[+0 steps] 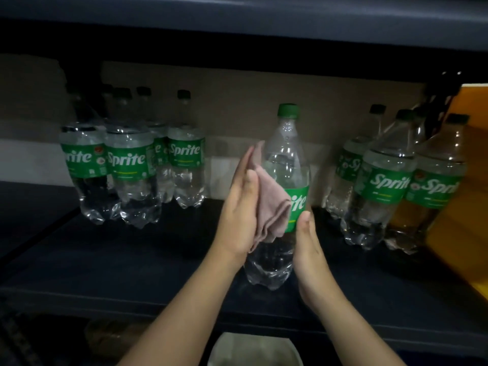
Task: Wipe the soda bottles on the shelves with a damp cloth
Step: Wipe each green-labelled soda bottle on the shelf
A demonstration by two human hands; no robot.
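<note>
The bottle stood at the front of the shelf. The left hand, fingers straight, pressed a cloth against its side. The right hand lay flat against the other side.

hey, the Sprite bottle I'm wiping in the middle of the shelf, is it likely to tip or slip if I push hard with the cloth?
Probably tippy: the middle bottle is tall and narrow on a small base. It looks full, so likely fairly heavy. Its smooth plastic may get slippery under the cloth, so keep your right hand bracing it.
</note>
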